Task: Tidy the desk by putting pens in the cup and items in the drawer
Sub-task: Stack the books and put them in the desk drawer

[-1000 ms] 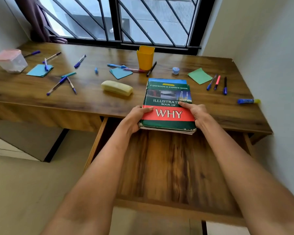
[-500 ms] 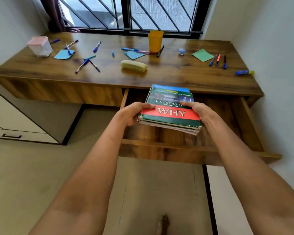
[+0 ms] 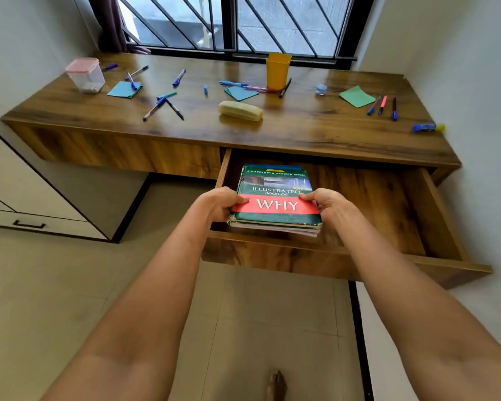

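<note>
A stack of books [image 3: 275, 195], topped by a green and red one titled "WHY", sits low inside the left part of the open wooden drawer [image 3: 373, 198]. My left hand [image 3: 219, 204] grips the stack's left edge and my right hand [image 3: 329, 205] grips its right edge, thumbs on the cover. On the desk top [image 3: 301, 131] stands a yellow cup [image 3: 277, 70] near the window. Several pens lie scattered, some at the left [image 3: 156, 107] and some at the right [image 3: 382, 105].
A pale yellow case [image 3: 240, 110], blue paper notes [image 3: 125, 89], a green note [image 3: 357, 96], a small blue jar [image 3: 321, 89], a blue marker [image 3: 427, 127] and a clear box with a pink lid [image 3: 86, 74] lie on the desk. A white cabinet [image 3: 26, 204] stands at left.
Both hands carried the book stack off the desk's front edge and down into the open drawer. The camera pulled back and now shows the whole desk.
</note>
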### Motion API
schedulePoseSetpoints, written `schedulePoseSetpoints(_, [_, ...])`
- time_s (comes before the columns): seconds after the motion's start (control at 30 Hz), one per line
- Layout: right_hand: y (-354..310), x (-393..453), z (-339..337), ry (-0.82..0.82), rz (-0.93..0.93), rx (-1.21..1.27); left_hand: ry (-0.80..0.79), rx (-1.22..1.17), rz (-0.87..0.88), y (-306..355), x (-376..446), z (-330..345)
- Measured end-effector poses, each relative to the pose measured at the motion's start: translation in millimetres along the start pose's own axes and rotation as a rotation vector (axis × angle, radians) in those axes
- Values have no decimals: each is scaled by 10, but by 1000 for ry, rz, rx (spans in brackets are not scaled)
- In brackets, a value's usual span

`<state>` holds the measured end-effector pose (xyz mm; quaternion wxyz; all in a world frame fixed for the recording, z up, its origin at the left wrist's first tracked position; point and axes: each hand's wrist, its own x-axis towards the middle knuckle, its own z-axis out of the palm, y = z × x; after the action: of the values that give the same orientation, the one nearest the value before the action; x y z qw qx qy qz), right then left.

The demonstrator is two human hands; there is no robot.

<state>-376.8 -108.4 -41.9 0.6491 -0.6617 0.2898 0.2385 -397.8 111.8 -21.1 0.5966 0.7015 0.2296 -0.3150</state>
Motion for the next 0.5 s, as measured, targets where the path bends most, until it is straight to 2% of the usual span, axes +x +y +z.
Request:
schedulePoseSetpoints(0.2, [-27, 418, 129, 37, 49, 29, 185, 212, -25, -11, 426, 68])
schedulePoseSetpoints(0.37, [199, 766, 271, 49, 165, 3, 266, 418, -60, -175, 760, 120])
schedulePoseSetpoints(0.5, [225, 892, 342, 67, 160, -22, 314, 600, -81, -146, 865, 157])
